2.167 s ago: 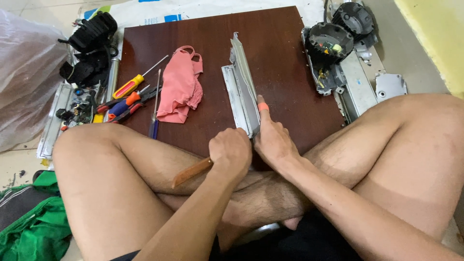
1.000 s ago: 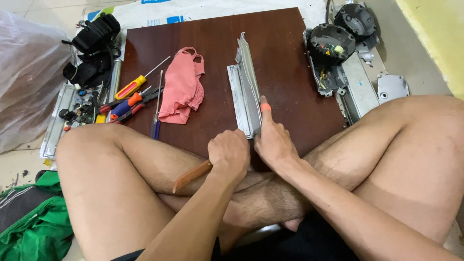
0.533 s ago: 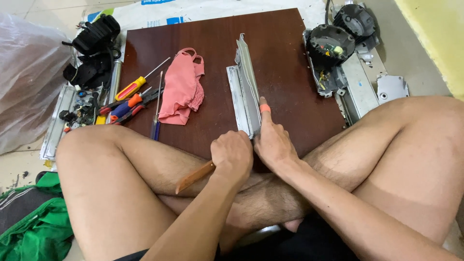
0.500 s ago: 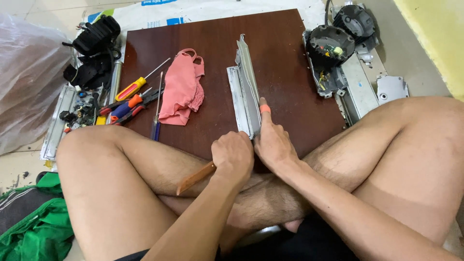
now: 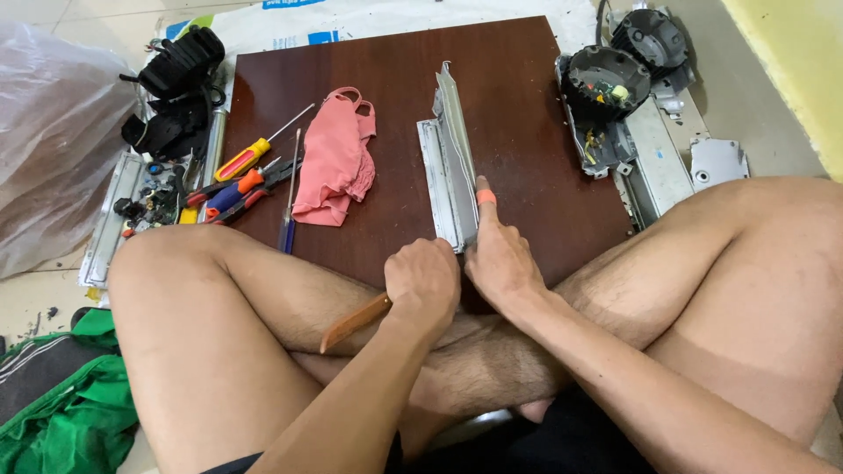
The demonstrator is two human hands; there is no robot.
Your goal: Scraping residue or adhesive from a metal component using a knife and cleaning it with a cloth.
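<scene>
I sit cross-legged at a dark brown board (image 5: 386,70). A long grey metal bracket (image 5: 450,154) lies lengthwise on it. My left hand (image 5: 423,283) is closed on a tool with a wooden handle (image 5: 355,322); its working end is hidden at the bracket's near end. My right hand (image 5: 499,253) presses on the near end of the bracket, its forefinger, wrapped in an orange band, stretched along the metal.
A pink cloth (image 5: 335,160) and several screwdrivers and pliers (image 5: 248,180) lie on the board's left. Black parts (image 5: 174,83) and a plastic bag (image 5: 53,132) are at far left. Round black housings (image 5: 606,83) and metal plates (image 5: 694,162) lie at right. Green fabric (image 5: 61,421) is bottom left.
Both hands stay at the bracket's near end. The wooden handle has shifted slightly; otherwise only the view has moved a little.
</scene>
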